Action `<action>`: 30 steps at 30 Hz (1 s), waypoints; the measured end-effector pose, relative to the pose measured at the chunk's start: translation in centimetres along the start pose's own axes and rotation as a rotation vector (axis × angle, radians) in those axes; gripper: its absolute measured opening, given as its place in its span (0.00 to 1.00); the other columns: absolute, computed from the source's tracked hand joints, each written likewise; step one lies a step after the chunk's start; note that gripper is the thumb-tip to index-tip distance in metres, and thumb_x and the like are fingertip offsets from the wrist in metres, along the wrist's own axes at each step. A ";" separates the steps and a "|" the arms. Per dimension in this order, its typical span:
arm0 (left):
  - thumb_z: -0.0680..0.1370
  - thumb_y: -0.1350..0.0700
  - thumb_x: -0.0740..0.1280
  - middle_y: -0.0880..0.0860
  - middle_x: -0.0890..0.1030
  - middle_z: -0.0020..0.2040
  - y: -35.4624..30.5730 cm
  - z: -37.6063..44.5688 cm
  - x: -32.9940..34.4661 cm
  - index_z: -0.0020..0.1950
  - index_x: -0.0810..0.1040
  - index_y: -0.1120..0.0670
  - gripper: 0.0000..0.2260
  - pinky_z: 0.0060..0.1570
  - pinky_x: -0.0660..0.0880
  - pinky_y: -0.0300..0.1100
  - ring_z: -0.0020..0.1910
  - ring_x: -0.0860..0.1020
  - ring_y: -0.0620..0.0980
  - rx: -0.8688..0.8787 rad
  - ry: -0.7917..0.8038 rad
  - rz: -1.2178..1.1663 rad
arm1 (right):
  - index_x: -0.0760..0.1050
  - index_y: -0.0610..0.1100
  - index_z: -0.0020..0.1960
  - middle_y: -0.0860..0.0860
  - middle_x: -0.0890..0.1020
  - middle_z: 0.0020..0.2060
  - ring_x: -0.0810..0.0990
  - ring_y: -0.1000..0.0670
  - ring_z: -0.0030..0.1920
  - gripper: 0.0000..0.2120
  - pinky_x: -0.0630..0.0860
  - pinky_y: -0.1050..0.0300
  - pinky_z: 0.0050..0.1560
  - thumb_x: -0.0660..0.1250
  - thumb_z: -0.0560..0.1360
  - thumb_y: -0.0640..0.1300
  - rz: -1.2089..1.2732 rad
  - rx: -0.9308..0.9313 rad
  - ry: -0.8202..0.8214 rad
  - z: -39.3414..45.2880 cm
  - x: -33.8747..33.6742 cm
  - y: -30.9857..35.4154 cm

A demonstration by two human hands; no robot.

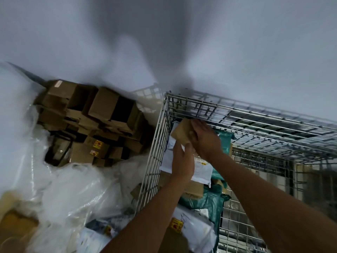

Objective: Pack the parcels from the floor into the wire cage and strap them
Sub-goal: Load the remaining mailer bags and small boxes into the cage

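A small brown cardboard parcel [182,131] is held over the far left corner of the wire cage [160,136]. My left hand [182,161] grips its near edge from below, thumb up against the cardboard. My right hand [205,138] lies over its right side with the fingers spread on top. Under the parcel, inside the cage, lie a white mailer bag [200,170], green plastic bags [209,201] and a brown box [194,190]. More white mailers [198,229] with a yellow label sit at the near end of the cage.
Left of the cage a heap of brown cardboard boxes [102,114] stands against the white wall [164,42]. Crumpled clear plastic sheeting [73,189] covers the floor at the left and front. The cage's mesh side [273,125] runs off to the right.
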State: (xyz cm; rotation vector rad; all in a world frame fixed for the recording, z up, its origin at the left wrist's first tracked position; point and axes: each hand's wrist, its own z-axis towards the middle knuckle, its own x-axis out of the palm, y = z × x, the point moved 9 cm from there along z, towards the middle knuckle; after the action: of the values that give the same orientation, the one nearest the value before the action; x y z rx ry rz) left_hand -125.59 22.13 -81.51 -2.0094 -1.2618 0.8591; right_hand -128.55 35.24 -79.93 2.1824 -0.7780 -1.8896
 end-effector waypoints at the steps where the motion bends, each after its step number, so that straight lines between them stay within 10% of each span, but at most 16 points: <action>1: 0.85 0.40 0.54 0.52 0.61 0.83 -0.7 -0.3 -0.1 0.85 0.56 0.50 0.29 0.79 0.62 0.55 0.81 0.61 0.53 0.081 -0.006 0.140 | 0.57 0.45 0.82 0.48 0.61 0.81 0.55 0.46 0.82 0.27 0.55 0.45 0.79 0.52 0.86 0.53 -0.077 0.000 0.006 -0.5 0.1 0.1; 6: 0.83 0.33 0.47 0.52 0.53 0.85 -4.0 -0.7 -0.3 0.85 0.52 0.52 0.35 0.80 0.59 0.53 0.85 0.49 0.53 0.383 -0.077 0.836 | 0.47 0.46 0.84 0.51 0.51 0.83 0.43 0.49 0.83 0.38 0.45 0.43 0.81 0.33 0.79 0.64 -0.299 -0.061 0.135 -2.9 0.1 0.5; 18: 0.83 0.34 0.51 0.54 0.67 0.81 -15.6 -5.5 -6.2 0.82 0.64 0.50 0.31 0.79 0.63 0.52 0.80 0.63 0.56 0.784 -0.175 0.989 | 0.58 0.44 0.82 0.46 0.62 0.80 0.57 0.46 0.81 0.35 0.55 0.43 0.80 0.44 0.81 0.62 -0.095 -0.184 -0.220 -4.0 -10.9 7.0; 30: 0.80 0.29 0.41 0.51 0.64 0.82 -0.9 -12.4 -29.3 0.83 0.62 0.46 0.37 0.80 0.59 0.56 0.82 0.59 0.56 0.296 -0.432 0.783 | 0.54 0.47 0.83 0.49 0.59 0.81 0.54 0.51 0.82 0.38 0.51 0.50 0.80 0.38 0.82 0.68 -0.166 -0.514 0.107 -8.7 1.4 28.2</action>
State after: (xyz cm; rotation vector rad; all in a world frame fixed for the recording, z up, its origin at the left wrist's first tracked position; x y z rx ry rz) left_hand -126.16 -6.39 -67.42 -2.1305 -0.4447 1.8004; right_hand -128.02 8.62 -67.14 2.0350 -0.0727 -1.7710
